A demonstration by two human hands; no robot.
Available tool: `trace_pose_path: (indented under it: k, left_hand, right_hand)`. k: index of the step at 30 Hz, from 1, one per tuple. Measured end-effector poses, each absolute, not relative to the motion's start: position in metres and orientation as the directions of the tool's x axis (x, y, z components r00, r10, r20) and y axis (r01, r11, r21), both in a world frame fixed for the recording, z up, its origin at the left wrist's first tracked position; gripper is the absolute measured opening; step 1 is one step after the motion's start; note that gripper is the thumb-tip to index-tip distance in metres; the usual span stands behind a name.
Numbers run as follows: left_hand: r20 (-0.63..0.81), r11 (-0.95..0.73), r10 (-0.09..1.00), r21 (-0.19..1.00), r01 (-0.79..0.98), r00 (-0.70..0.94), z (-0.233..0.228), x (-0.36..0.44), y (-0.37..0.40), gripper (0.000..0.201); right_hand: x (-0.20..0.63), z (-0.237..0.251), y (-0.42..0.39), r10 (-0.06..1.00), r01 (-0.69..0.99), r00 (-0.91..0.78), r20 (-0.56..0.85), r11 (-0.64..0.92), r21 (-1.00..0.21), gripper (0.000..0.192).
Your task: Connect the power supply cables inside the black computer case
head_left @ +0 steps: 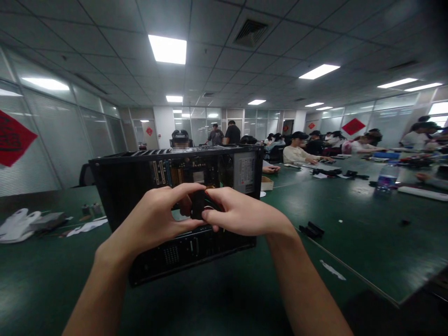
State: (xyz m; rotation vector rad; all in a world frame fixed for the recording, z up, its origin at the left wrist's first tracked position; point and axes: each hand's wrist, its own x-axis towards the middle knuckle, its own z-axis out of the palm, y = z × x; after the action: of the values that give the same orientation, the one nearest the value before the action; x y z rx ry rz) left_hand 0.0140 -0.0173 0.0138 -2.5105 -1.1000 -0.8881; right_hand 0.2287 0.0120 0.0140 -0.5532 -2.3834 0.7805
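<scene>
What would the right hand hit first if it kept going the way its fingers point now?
The right hand points leftward at a small black part; its fingertips already touch it. Just past it sits the left hand, in front of the open computer case. Depth is hard to judge.

A dark green table [367, 233] carries an open black computer case [175, 205] standing near its front edge. To the left lie a white plastic bag [16, 226] and paper scraps [86, 227]; to the right, a small black part [311, 229] and a water bottle [387, 177].
</scene>
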Motion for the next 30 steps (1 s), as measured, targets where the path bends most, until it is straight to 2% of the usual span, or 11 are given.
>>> trace_pose_path:
  k: [4,18,30]
  left_hand:
    - [0.61,-0.675,0.591,0.015,0.738,0.529,0.012,0.013,-0.014,0.056]
    - [0.589,-0.613,0.6,-0.096,0.784,0.541,0.011,0.012,-0.012,0.053]
    - [0.584,-0.62,0.614,-0.059,0.782,0.531,0.014,0.018,-0.012,0.054]
  right_hand:
    - [0.23,0.012,0.016,0.517,0.219,-0.77,0.373,0.764,-0.607,0.015]
    - [0.222,0.006,0.024,0.533,0.202,-0.779,0.33,0.712,-0.672,0.022]
    - [0.225,0.006,0.03,0.514,0.184,-0.798,0.314,0.705,-0.685,0.024]
